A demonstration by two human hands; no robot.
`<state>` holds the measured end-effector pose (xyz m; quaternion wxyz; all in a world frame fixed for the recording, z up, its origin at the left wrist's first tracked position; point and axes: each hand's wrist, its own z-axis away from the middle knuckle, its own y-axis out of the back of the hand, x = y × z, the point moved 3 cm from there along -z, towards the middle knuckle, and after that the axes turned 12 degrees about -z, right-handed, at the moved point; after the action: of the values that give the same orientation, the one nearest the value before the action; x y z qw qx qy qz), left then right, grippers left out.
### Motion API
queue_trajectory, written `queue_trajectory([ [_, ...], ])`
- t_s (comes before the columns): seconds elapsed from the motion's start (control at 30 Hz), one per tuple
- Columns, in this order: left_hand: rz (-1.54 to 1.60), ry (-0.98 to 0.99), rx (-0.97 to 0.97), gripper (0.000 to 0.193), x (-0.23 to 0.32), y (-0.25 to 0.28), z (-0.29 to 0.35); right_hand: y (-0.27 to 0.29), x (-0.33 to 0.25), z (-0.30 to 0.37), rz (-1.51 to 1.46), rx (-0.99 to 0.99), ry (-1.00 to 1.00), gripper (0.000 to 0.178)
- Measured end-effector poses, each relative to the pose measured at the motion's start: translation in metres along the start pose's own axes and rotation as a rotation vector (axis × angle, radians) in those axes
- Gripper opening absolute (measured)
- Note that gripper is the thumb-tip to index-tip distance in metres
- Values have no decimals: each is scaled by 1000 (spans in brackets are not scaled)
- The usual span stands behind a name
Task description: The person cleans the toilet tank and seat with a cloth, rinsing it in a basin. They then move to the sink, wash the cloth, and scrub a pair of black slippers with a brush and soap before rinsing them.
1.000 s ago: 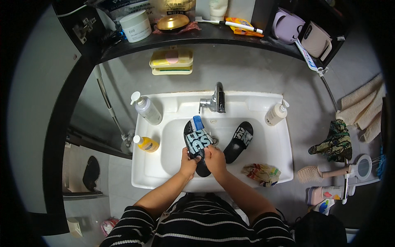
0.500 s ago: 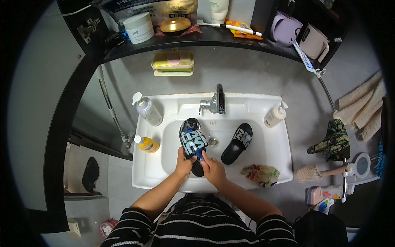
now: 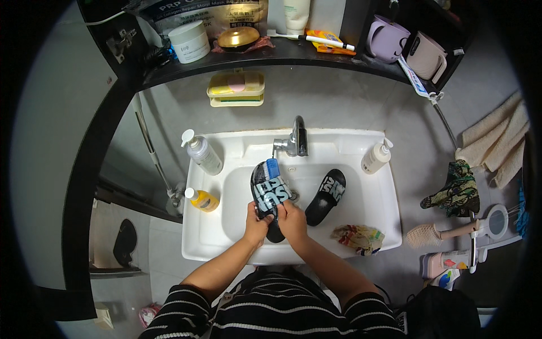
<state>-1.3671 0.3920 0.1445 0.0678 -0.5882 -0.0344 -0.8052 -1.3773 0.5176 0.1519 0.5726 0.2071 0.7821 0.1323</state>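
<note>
Over the white sink (image 3: 361, 141), a wet black slide sandal (image 3: 258, 175) with pale blue and white lettering on its strap points away from me. My left hand (image 3: 258, 226) is closed on its heel end, at the left edge. Against the strap's near edge, my right hand (image 3: 292, 224) is closed with the thumb pressed in; its grip is partly hidden. What looks like a blue brush (image 3: 272, 168) with whitish bristles sticks out at the toe end, its handle hidden under the strap. A matching slide (image 3: 326, 198) lies in the basin to the right, some foam on its footbed.
A chrome faucet (image 3: 296, 138) stands behind the basin. Pump bottles (image 3: 204, 153) and a yellow bottle (image 3: 203, 200) line the left rim; another pump bottle (image 3: 376, 157) is at right. A crumpled cloth (image 3: 359, 239) lies on the front right rim. A dark shelf (image 3: 282, 58) overhangs the back.
The blue brush has slid forward beneath the strap, from beside my right thumb to the toe end. My right hand has moved slightly forward; the held slide has shifted a little right.
</note>
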Motion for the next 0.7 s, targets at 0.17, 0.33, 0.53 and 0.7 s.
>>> queue_trajectory([
  [0.17,88,-54,74,51,1,21,-14,10,-20,29,16,-151,-4,40],
  [0.33,26,-33,10,54,-4,-3,6,0,-1,-11,-1,-78,-93,35],
  [0.53,38,-48,93,55,2,11,-6,-1,-28,21,-131,-113,-77,31],
  [0.7,-43,-18,-73,55,5,-1,2,9,-9,-14,-187,-80,-65,22],
])
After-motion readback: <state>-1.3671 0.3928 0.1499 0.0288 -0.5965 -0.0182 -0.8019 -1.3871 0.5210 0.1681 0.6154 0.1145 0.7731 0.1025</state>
